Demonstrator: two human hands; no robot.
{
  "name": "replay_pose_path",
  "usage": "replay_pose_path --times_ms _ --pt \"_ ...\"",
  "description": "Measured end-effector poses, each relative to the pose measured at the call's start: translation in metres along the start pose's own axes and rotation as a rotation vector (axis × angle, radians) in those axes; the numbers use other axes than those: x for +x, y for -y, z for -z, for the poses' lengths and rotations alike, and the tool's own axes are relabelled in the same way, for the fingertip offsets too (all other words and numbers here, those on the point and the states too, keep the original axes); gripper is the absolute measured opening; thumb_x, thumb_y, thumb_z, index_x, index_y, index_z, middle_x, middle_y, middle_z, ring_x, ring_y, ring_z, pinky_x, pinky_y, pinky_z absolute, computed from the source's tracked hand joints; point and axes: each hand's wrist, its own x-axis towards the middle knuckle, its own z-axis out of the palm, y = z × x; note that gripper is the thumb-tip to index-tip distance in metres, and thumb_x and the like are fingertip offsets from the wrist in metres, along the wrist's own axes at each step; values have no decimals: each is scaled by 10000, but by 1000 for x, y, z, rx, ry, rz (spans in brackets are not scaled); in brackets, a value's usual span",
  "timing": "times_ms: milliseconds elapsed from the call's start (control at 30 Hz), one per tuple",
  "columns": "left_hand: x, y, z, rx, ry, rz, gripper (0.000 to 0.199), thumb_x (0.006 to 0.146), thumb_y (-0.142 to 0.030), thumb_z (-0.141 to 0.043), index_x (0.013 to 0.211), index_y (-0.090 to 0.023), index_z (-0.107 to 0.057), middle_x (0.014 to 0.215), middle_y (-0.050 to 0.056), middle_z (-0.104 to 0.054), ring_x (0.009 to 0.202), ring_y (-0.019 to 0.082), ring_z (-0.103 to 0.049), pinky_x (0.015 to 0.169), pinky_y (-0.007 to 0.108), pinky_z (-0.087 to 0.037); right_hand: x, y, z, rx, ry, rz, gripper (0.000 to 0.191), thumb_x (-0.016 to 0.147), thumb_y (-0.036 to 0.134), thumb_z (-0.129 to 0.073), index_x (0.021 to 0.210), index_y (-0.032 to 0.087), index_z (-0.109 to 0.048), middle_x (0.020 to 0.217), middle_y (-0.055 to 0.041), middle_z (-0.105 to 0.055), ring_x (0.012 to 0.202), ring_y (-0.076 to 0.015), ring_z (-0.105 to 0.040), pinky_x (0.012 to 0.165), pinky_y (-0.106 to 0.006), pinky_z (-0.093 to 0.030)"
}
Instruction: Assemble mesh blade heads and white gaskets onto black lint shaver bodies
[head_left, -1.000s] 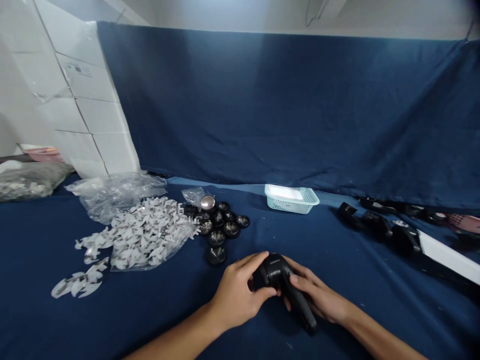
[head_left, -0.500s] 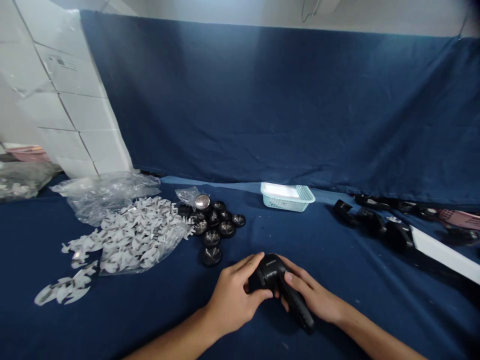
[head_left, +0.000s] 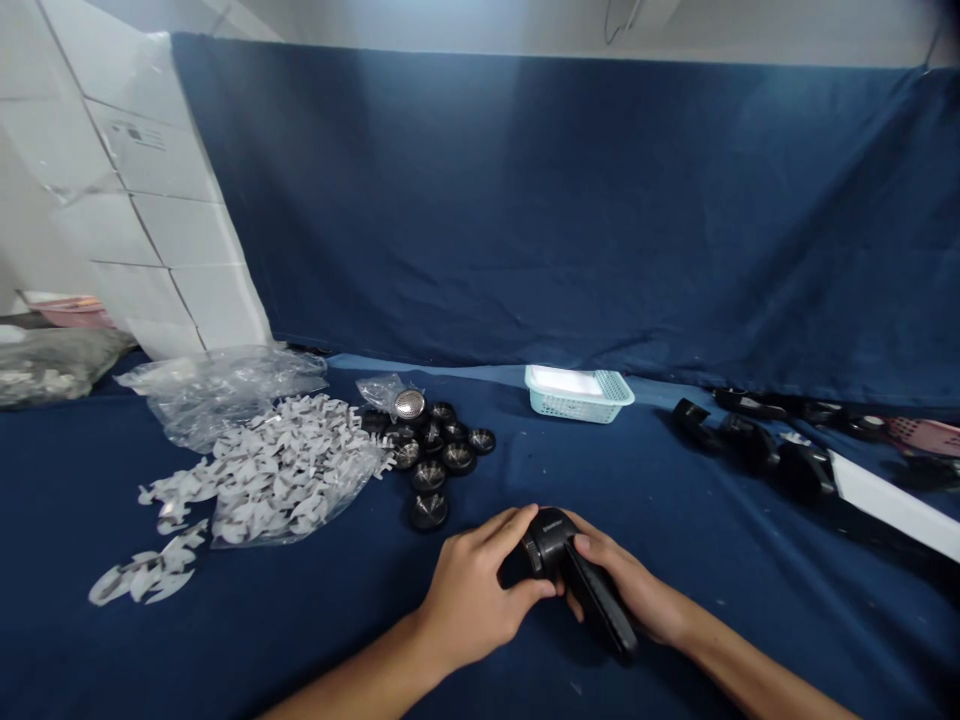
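A black fabric shaver [head_left: 553, 540] with a ribbed ring on its head and a long handle is held between my hands, low over the blue cloth. My left hand [head_left: 480, 585] grips the ring end, thumb below and fingers above. Around the neck and handle my right hand [head_left: 622, 580] is closed, its thumb on top. To the left lie several round black caps [head_left: 430, 476], one of them topped by a perforated metal disc [head_left: 409, 404]. Beyond these spreads a heap of grey-white blade-shaped plastic pieces [head_left: 292, 460], partly in a clear bag.
A light-blue basket [head_left: 581, 408] holding something white stands at the back. On the right are more black shaver parts [head_left: 750, 440], a white strip [head_left: 892, 505] and a pink basket [head_left: 926, 436]. White boxes [head_left: 180, 230] are stacked at the left, before a blue curtain [head_left: 487, 220].
The view has shifted slightly, moving everything a little to the right. The shaver's head has turned slightly, showing more of its ribbed ring. Both hands keep their hold.
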Motion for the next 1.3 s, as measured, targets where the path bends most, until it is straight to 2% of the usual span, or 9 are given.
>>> replay_pose_path --times_ms 167,567,967,1067,1200,1300 --pt "-1 2 -1 40 6 6 682 712 -243 -786 1342 -233 -526 1284 59 -633 1124 236 -637 990 380 -534 0 1 2 27 17 -14 581 912 520 -471 1396 208 -394 778 -35 -664 567 -136 -600 535 -253 -436" --pt "0 2 0 33 29 45 690 700 -228 -790 1339 -247 -532 1303 46 -620 1138 244 -629 1012 399 -518 1 -6 5 185 -3 -56 551 902 384 -473 1407 193 -364 786 -54 -691 577 -159 -622 569 -282 -434" --pt "1 1 1 40 23 28 669 712 -230 -783 1333 -236 -535 1291 48 -629 1133 224 -632 1003 372 -524 1 -2 3 232 8 -57 570 877 389 -520 1405 209 -403 826 -63 -691 620 -157 -625 606 -285 -429" --pt "2 2 0 38 12 22 673 722 -232 -776 1344 -249 -520 1297 37 -625 1145 220 -624 1006 368 -522 1 -2 4 276 57 -8 586 828 347 -574 1386 216 -454 869 -60 -694 670 -164 -635 641 -296 -451" --pt "3 1 1 23 11 27 672 725 -219 -773 1344 -260 -514 1294 30 -626 1128 217 -633 996 360 -529 3 -1 7 328 178 68 677 690 154 -644 1350 231 -518 1099 -75 -672 814 -184 -644 725 -328 -485" --pt "3 -1 3 11 13 24 677 717 -197 -776 1340 -257 -516 1287 29 -629 1133 216 -628 1007 356 -522 4 -2 9 339 224 88 691 689 101 -634 1360 209 -510 1096 -88 -672 893 -200 -634 765 -348 -491"
